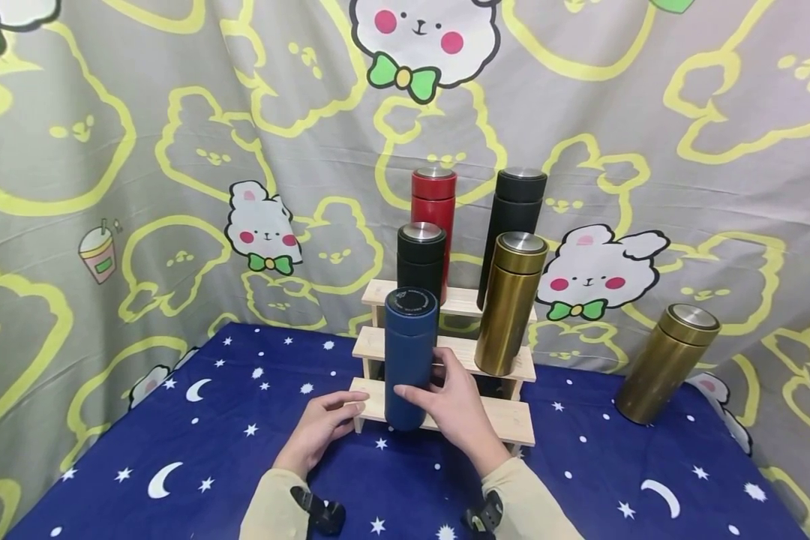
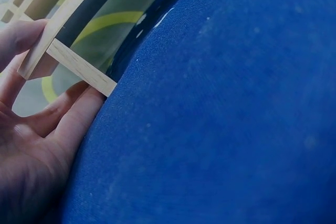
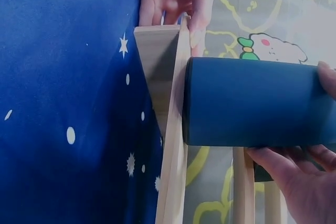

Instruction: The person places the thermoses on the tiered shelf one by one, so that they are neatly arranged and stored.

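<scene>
A blue thermos bottle [image 1: 410,367] stands upright on the lowest step of a three-tier wooden rack [image 1: 506,420]. My right hand [image 1: 457,401] grips it from the right, thumb across the front and fingers behind. In the right wrist view, the base of the blue thermos [image 3: 252,103] meets the plank. My left hand [image 1: 320,427] holds the left end of the lowest step. The left wrist view shows that hand's thumb on the plank [image 2: 73,17] and its other fingers by the short leg.
A black thermos [image 1: 421,259] and a gold thermos [image 1: 511,307] stand on the middle step. Behind them, a red thermos [image 1: 434,187] and another black thermos [image 1: 518,202] occupy the top. A second gold thermos [image 1: 668,364] stands right on the starry blue cloth [image 1: 243,465], before a patterned curtain [image 1: 337,150].
</scene>
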The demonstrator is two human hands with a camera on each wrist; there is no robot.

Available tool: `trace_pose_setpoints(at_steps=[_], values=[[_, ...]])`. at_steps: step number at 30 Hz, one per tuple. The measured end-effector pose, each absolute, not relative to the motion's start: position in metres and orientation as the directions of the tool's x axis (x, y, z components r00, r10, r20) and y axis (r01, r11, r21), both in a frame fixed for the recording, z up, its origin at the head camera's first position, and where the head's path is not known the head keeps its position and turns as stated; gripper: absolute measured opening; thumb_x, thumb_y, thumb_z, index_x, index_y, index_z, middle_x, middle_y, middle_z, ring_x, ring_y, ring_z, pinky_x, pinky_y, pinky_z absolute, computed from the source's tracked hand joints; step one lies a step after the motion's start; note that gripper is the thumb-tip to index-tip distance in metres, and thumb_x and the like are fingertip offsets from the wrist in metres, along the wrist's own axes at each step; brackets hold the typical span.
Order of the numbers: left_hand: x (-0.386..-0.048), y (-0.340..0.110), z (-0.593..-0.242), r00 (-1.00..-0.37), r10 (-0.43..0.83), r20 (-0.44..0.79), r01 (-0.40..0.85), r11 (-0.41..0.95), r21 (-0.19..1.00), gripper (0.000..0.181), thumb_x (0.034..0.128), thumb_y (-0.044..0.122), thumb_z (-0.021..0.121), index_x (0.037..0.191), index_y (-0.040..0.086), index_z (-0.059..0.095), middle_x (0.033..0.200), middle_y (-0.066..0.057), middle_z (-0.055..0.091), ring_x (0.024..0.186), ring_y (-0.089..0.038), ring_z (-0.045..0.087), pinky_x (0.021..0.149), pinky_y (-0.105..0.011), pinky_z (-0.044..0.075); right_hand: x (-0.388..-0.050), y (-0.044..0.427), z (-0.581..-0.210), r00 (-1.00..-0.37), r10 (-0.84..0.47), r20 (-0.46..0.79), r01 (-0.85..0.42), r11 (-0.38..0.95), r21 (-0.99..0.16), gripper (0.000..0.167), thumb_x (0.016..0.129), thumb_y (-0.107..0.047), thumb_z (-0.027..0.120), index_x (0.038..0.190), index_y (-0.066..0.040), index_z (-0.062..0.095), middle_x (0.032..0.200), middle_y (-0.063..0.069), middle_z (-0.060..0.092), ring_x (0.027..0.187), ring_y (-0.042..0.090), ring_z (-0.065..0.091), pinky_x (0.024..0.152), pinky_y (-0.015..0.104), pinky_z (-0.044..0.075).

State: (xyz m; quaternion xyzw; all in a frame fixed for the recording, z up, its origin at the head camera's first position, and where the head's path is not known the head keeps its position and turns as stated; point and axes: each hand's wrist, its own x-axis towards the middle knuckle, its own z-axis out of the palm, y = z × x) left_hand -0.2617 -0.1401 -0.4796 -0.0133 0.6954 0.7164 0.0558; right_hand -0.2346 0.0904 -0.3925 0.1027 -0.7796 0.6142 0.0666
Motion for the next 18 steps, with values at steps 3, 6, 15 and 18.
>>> trace_pose_setpoints(at_steps=[3, 6, 15, 18], values=[[-0.2621, -0.1404, -0.4808, -0.993, 0.059, -0.098, -0.099, -0.024, 0.995, 0.029, 0.0893, 0.015, 0.073, 0.114, -0.001, 0.071, 0.126, -0.016, 0.06, 0.104, -0.022, 0.06, 0.091, -0.047, 0.051, -0.2347, 0.089, -0.3927, -0.972, -0.073, 0.222, -0.233, 0.233, -0.944, 0.069, 0.077, -0.027, 0.086, 0.133, -0.005, 0.05, 0.125, 0.014, 0.059, 0.115, 0.031, 0.058, 0.096, 0.048, 0.047], [-0.2622, -0.1411, -0.4822, -0.993, 0.055, -0.1, -0.102, -0.022, 0.995, 0.029, 0.0894, 0.015, 0.073, 0.114, -0.001, 0.071, 0.126, -0.016, 0.061, 0.105, -0.022, 0.06, 0.09, -0.048, 0.051, -0.2338, 0.0878, -0.3929, -0.973, -0.07, 0.219, -0.23, 0.236, -0.944, 0.071, 0.077, -0.027, 0.086, 0.134, -0.005, 0.05, 0.126, 0.013, 0.058, 0.116, 0.03, 0.057, 0.097, 0.048, 0.047], [-0.2634, -0.1399, -0.4811, -0.993, 0.061, -0.102, -0.104, -0.029, 0.994, 0.029, 0.0894, 0.015, 0.073, 0.114, -0.001, 0.071, 0.126, -0.014, 0.06, 0.102, -0.021, 0.061, 0.09, -0.046, 0.051, -0.2329, 0.0885, -0.3927, -0.971, -0.076, 0.229, -0.241, 0.257, -0.936, 0.072, 0.078, -0.027, 0.085, 0.135, -0.005, 0.048, 0.125, 0.013, 0.058, 0.116, 0.028, 0.057, 0.097, 0.046, 0.047], [-0.2627, -0.1393, -0.4807, -0.993, 0.056, -0.104, -0.106, -0.024, 0.994, 0.029, 0.0892, 0.015, 0.073, 0.113, -0.001, 0.072, 0.126, -0.014, 0.06, 0.101, -0.02, 0.061, 0.089, -0.046, 0.052, -0.2336, 0.0891, -0.3938, -0.969, -0.084, 0.232, -0.246, 0.255, -0.935, 0.072, 0.079, -0.027, 0.085, 0.136, -0.005, 0.047, 0.125, 0.013, 0.058, 0.116, 0.028, 0.056, 0.097, 0.047, 0.047]])
